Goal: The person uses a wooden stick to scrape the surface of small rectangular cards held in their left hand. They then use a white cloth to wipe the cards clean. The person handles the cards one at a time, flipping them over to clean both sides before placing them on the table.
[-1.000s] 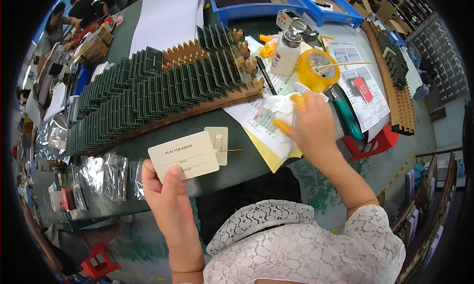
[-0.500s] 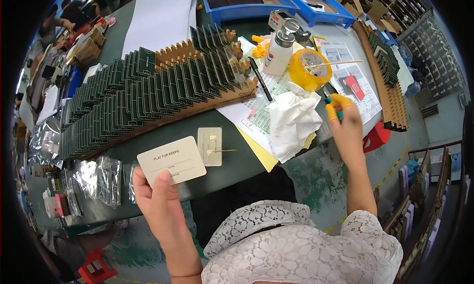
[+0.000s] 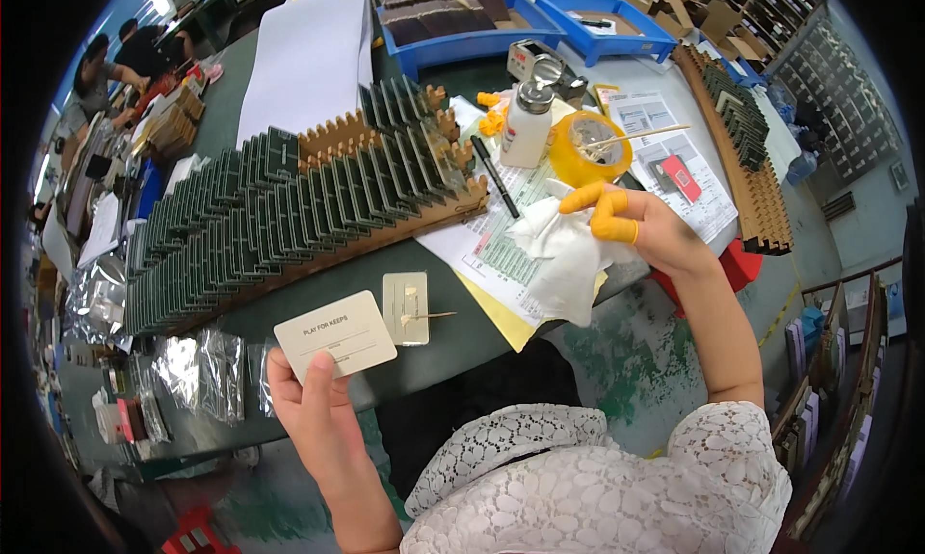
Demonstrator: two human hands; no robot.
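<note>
Left hand (image 3: 318,405): at 7 o'clock, pinching a cream card (image 3: 335,334) by its lower edge.
Right hand (image 3: 644,228): at 2 o'clock, yellow-capped fingers (image 3: 607,212) gripping a white cloth (image 3: 564,260).
Small card (image 3: 406,307): flat on the green table (image 3: 289,308), just right of the cream card.

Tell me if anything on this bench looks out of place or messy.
Nothing looks spilled or broken. The crumpled white cloth lies loose over the printed paper sheets, with the right hand on it. A thin wooden stick juts out of the yellow tape roll. The left hand holds a small cream card.
</note>
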